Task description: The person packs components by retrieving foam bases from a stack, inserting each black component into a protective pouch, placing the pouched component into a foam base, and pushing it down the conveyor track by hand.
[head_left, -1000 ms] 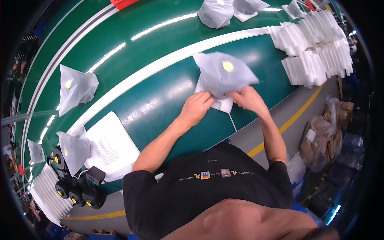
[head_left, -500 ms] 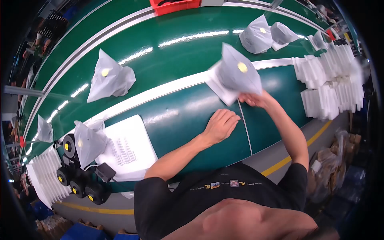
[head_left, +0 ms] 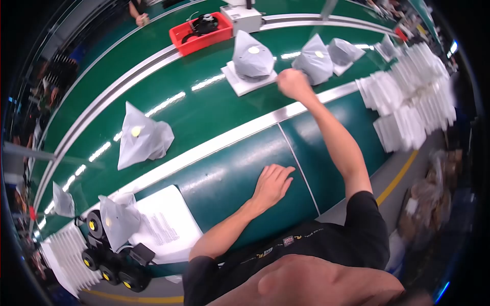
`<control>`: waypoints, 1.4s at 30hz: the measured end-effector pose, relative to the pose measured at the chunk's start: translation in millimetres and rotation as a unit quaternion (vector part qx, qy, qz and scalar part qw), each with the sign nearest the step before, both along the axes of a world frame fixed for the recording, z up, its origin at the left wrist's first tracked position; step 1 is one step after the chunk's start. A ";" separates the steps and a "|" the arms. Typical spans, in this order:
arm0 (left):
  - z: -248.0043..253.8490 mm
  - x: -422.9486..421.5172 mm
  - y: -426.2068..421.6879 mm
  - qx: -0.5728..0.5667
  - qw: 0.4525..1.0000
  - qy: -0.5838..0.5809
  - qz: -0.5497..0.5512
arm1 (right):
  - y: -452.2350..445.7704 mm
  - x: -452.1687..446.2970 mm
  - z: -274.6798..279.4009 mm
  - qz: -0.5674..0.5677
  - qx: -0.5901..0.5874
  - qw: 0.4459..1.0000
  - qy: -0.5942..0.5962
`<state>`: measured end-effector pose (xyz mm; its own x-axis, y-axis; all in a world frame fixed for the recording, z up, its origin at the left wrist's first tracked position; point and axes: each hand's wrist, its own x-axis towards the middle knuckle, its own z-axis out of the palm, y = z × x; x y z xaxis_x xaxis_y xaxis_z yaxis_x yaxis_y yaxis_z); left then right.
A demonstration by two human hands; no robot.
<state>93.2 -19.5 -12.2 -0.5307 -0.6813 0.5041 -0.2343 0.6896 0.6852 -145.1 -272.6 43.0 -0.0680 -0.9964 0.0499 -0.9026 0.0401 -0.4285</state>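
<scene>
My right hand [head_left: 294, 84] is closed, its curled fingers at the right edge of a flat white foam tray [head_left: 236, 86] on the green conveyor belt. A pale plastic bag [head_left: 253, 58] with a round yellow sticker sits on that tray, its top peaked and its contents hidden. My left hand [head_left: 273, 186] lies on the dark green worktable [head_left: 219, 176], fingers slightly spread and nothing in it. To the right of the bag, beyond my right hand, stands another bagged item [head_left: 315, 61]. A further bag [head_left: 144, 136] is on the belt at the left.
White foam pieces [head_left: 403, 102] are stacked at the right. Printed sheets [head_left: 166, 224], black round parts with yellow centres [head_left: 108, 273] and another bag [head_left: 120, 222] occupy the left. Behind the belt are a red bin [head_left: 201, 35] and a white device [head_left: 244, 19]. A co-worker's hand [head_left: 142, 19] shows beyond.
My right hand has moved forward and left, carrying the bagged item and tray from over the table's edge onto the belt. My left hand's fingers have spread. The camera view has shifted.
</scene>
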 end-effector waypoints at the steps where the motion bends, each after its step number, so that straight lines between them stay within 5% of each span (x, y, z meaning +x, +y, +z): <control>1: -0.4 -1.7 5.9 0.004 1.000 -0.003 -0.001 | 2.2 -22.1 -1.8 0.004 -0.166 0.973 0.160; 3: -0.1 -3.7 7.9 -0.005 1.000 -0.003 0.005 | 13.2 -41.4 52.8 -0.056 -0.307 0.910 0.272; 5: 0.5 -2.8 6.4 -0.014 1.000 -0.011 0.000 | 9.9 -43.3 92.2 -0.182 -0.114 0.941 0.263; 8: -4.2 1.8 7.9 -0.024 0.999 -0.020 -0.010 | -44.8 -112.1 68.2 -0.141 0.047 0.975 0.166; 11: -4.5 2.7 3.9 -0.013 1.000 -0.012 -0.009 | -54.8 -137.3 51.6 -0.180 0.017 0.970 0.164; 14: -7.2 15.0 4.5 0.060 0.998 0.011 -0.020 | -23.5 -146.5 42.4 -0.160 -0.113 0.976 -0.090; 15: -8.4 18.9 3.1 0.110 0.993 0.029 -0.027 | 4.9 -133.3 48.0 -0.104 -0.128 0.939 -0.302; 18: -9.5 18.8 -1.3 0.249 0.962 0.105 -0.045 | 121.8 -74.3 46.2 0.012 -0.071 0.664 -0.744; 23: -1.8 -8.0 -16.9 0.450 0.813 0.330 -0.166 | 271.3 21.3 -2.9 0.045 -0.090 0.541 -0.835; 28: 29.3 -16.1 -12.8 0.374 0.869 0.321 -0.033 | 327.2 55.4 -37.3 0.057 -0.094 0.514 -0.851; 32: 33.6 -24.3 -6.1 0.354 0.870 0.342 -0.003 | 341.6 43.6 -44.4 -0.002 -0.120 0.662 -0.740; 36: 38.4 -15.3 -10.3 0.330 0.896 0.296 -0.028 | 339.0 35.2 -26.0 0.079 -0.153 0.790 -0.588; 39: 37.5 -15.8 -16.2 0.297 0.922 0.241 -0.054 | 332.6 23.9 3.8 0.083 -0.147 0.907 -0.387; 42: 51.4 -10.1 -12.9 0.184 0.973 0.139 -0.030 | 329.6 45.3 28.1 0.123 -0.304 0.940 -0.096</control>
<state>83.1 -32.4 39.2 -0.4536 -0.8146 0.3615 0.0278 0.3925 0.9193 -99.8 57.0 71.1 0.0949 -0.7738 0.6263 -0.7561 -0.4653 -0.4603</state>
